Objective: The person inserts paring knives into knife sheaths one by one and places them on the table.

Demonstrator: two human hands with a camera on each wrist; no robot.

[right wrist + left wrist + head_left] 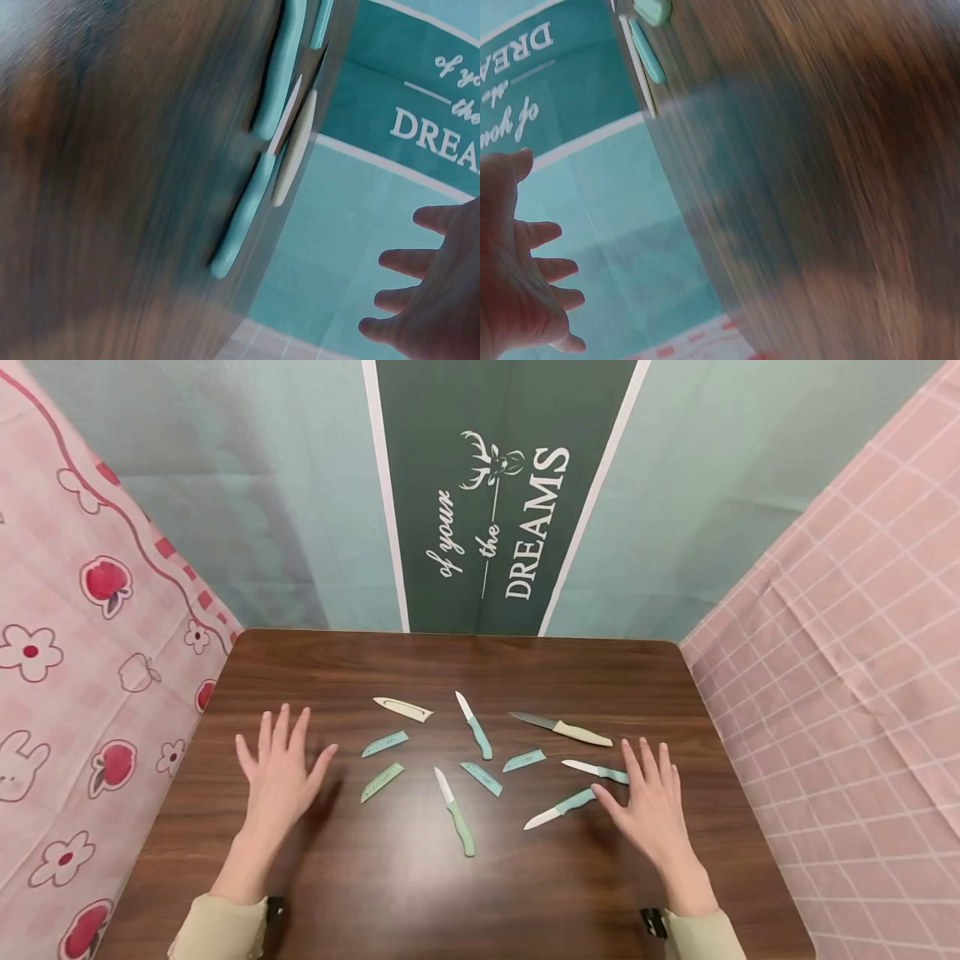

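Observation:
My left hand (277, 781) is held over the left of the table, fingers straight and spread, with nothing in it. Nearest to it are a blue sheath (385, 743) and a green sheath (382, 782). Also spread and holding nothing, my right hand (651, 806) hovers at the right, partly covering the handle ends of two blue-handled paring knives (576, 802) (244, 214). Behind them lies a cream-handled knife (582, 733) with a grey blade. A green-handled knife (461, 829) and another blue-handled knife (478, 737), both white-bladed, lie mid-table.
A cream sheath (405, 709) lies toward the back, and two more blue sheaths (482, 779) (524, 761) lie among the knives. The brown wooden table (360, 902) meets a green hanging cloth (510, 410) behind and pink cloths (847, 635) at the sides.

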